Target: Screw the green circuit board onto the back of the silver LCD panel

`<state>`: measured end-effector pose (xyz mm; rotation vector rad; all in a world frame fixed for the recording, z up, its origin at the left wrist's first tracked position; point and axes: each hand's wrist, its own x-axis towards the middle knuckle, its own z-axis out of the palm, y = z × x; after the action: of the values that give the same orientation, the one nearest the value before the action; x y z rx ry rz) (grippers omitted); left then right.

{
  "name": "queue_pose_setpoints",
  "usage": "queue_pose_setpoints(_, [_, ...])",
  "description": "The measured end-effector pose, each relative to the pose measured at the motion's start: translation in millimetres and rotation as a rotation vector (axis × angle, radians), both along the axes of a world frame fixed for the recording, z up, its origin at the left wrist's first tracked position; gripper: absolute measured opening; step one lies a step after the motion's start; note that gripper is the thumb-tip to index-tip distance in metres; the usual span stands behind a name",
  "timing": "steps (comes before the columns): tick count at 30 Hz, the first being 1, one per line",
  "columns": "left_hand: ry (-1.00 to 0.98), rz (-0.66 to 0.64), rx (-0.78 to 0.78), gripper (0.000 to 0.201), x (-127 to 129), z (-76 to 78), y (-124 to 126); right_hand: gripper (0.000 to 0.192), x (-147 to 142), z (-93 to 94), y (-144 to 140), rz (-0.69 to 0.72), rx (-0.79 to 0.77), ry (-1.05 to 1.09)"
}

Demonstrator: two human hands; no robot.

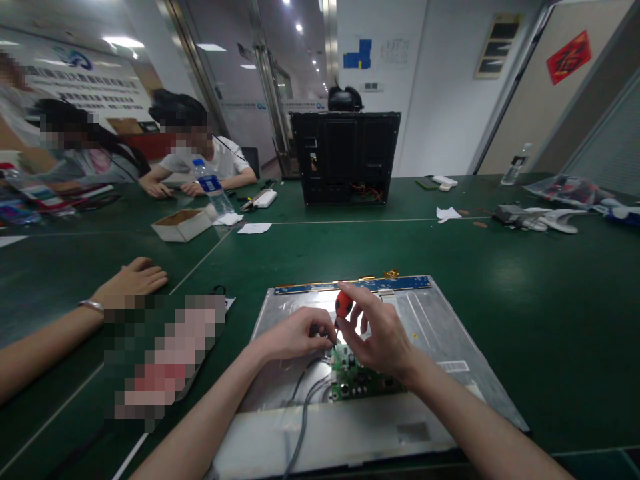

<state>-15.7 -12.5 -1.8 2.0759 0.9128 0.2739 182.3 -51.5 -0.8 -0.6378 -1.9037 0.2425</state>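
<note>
A metal-backed display panel lies flat on the table in front of me, with a green circuit board on it. My right hand grips a screwdriver by its round red and black handle. The shaft points down at the board's upper left corner. There, my left hand has its fingertips pinched close to the screwdriver's tip; what they hold is hidden. Grey cables run from the board's left side towards me. Along the panel's far edge is a narrow blue circuit strip.
Another person's forearm and hand rest on the table at left, near a blurred-out flat object. Farther off stand a black monitor housing, an open box and a water bottle. White plastic parts lie right.
</note>
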Motion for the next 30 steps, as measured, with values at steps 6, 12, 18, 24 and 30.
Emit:
queue_pose_setpoints(6, [0.013, 0.005, -0.001, 0.004, -0.4, 0.9, -0.2, 0.051, -0.9, -2.0, 1.4, -0.038, 0.01, 0.008])
queue_pose_setpoints(12, [-0.005, -0.006, 0.008, 0.004, 0.4, 1.9, -0.8, 0.048, -0.9, -2.2, 1.9, -0.019, 0.007, 0.021])
queue_pose_setpoints(18, [0.028, 0.002, 0.04, 0.005, -0.6, 2.8, -0.9, 0.047, 0.8, 0.7, 1.1, -0.036, 0.042, 0.035])
queue_pose_setpoints(24, [0.05, 0.006, 0.02, 0.006, 0.6, 6.1, -1.7, 0.048, 0.0, 2.4, -0.4, -0.051, 0.022, -0.009])
queue_pose_setpoints(30, [0.025, 0.007, 0.034, 0.004, 1.0, 5.1, -2.1, 0.053, -0.5, -0.5, 0.1, -0.023, 0.023, -0.011])
